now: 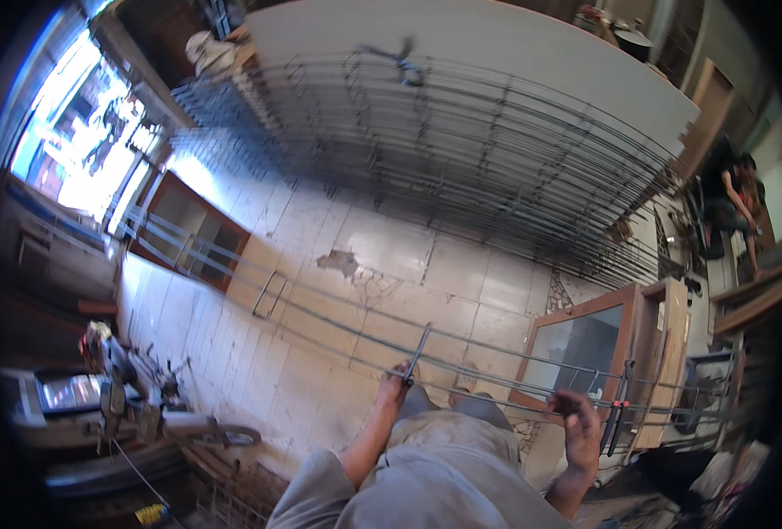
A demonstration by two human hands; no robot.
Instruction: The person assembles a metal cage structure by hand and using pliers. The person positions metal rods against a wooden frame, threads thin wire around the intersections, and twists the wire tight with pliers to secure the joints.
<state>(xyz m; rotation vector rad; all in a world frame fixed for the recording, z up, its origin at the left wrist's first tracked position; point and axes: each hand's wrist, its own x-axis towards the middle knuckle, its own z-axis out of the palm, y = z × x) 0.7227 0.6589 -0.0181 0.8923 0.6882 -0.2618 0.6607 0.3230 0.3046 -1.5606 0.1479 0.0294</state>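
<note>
Long thin steel rods (338, 333) run across in front of me, with square wire stirrups around them. My left hand (396, 381) is closed on a stirrup (418, 353), close to where it meets the rods. Just below the rods, farther right, my right hand (578, 428) is raised with its fingers loosely curled and apart, and I see nothing in it. Beside it, dark stirrups (625, 397) hang bunched on the rods, and a small red piece (619, 404) shows there.
A large stack of rebar cages (461, 167) lies beyond the tiled floor (382, 242). Glass-paned wooden frames (199, 231) (576, 339) stand under the rod ends. A motorcycle (135, 379) is at left. Another person (737, 198) sits at far right.
</note>
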